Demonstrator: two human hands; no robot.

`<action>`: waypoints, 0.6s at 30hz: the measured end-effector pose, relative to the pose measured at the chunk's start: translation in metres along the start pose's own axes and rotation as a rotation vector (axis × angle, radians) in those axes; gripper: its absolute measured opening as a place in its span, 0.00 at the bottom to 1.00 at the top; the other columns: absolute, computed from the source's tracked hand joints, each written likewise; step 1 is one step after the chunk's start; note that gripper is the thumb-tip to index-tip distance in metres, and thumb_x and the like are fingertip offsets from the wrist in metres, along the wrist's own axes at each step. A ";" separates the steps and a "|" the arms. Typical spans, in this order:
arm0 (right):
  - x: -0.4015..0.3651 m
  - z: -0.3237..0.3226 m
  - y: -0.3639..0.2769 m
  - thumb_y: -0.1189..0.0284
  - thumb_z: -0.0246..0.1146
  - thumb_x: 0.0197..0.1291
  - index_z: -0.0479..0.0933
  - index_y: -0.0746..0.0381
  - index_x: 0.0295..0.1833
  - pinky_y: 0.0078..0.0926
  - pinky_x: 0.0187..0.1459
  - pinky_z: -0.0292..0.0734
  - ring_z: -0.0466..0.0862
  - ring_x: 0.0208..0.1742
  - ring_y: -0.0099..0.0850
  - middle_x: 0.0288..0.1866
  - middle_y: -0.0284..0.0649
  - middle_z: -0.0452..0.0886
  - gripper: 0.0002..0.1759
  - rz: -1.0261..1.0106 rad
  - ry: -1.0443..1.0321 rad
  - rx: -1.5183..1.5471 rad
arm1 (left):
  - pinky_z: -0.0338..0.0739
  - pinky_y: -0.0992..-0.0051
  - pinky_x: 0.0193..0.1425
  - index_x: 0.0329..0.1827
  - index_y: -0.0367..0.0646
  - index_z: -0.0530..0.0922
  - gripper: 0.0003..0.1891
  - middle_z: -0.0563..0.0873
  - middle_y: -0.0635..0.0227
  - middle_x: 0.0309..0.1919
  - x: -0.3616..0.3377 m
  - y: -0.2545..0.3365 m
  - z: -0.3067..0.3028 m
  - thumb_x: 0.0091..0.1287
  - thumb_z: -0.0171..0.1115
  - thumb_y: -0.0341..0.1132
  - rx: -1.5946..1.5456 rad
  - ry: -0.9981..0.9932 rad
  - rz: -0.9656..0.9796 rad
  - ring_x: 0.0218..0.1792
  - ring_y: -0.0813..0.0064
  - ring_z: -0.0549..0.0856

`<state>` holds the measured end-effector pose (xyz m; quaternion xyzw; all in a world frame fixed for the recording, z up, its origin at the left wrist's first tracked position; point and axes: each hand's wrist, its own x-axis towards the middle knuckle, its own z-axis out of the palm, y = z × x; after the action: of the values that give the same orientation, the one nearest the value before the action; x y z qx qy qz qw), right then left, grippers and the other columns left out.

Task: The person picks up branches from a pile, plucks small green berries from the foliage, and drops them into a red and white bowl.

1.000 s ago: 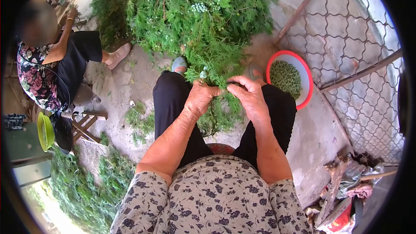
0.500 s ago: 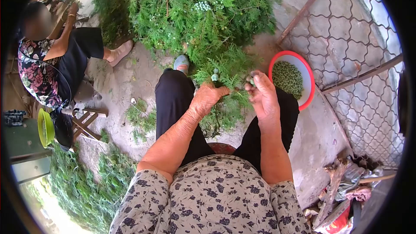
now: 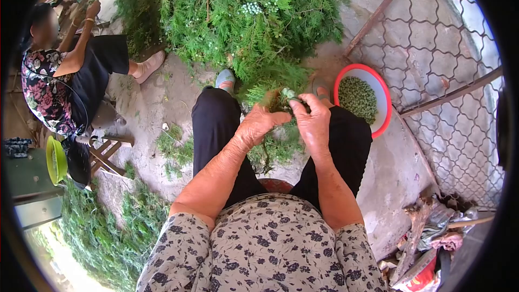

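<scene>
While in left hand (image 3: 258, 124), green sprig (image 3: 277, 147)

The left hand (image 3: 258, 124) grips a leafy green sprig (image 3: 273, 148) just left of the red-rimmed bowl (image 3: 388, 105). The right hand (image 3: 312, 119), nearer the bowl, pinches the sprig's top. The bowl contains green seed cones (image 3: 357, 97). The branch pile (image 3: 243, 16) lies up-left of the bowl. A second person (image 3: 65, 86) sits far left of it.
</scene>
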<state>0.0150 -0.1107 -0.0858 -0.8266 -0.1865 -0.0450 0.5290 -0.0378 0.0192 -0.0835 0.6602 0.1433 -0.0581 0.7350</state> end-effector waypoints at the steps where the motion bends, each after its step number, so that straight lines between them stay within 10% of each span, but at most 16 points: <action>1: 0.001 -0.004 0.001 0.74 0.65 0.51 0.77 0.67 0.39 0.26 0.29 0.72 0.76 0.24 0.28 0.25 0.40 0.77 0.10 0.108 -0.024 0.046 | 0.72 0.71 0.45 0.57 0.35 0.67 0.26 0.77 0.66 0.45 0.000 0.001 0.000 0.55 0.63 0.31 -0.195 -0.024 -0.010 0.45 0.71 0.76; 7: -0.001 -0.012 -0.001 0.75 0.61 0.57 0.78 0.65 0.41 0.14 0.28 0.68 0.71 0.25 0.15 0.27 0.29 0.76 0.07 0.561 -0.166 0.571 | 0.72 0.81 0.26 0.51 0.30 0.73 0.20 0.83 0.64 0.33 0.005 -0.011 0.002 0.60 0.62 0.34 -0.314 0.175 -0.019 0.28 0.78 0.82; 18: 0.005 -0.004 -0.009 0.76 0.68 0.46 0.77 0.64 0.44 0.26 0.33 0.73 0.78 0.30 0.35 0.32 0.43 0.77 0.17 -0.220 -0.029 0.001 | 0.72 0.80 0.28 0.47 0.34 0.78 0.17 0.81 0.66 0.25 -0.001 -0.006 0.006 0.60 0.63 0.38 0.125 0.162 0.146 0.25 0.83 0.77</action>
<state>0.0170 -0.1100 -0.0746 -0.8016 -0.2838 -0.0906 0.5184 -0.0393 0.0124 -0.0886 0.7160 0.1500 0.0404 0.6806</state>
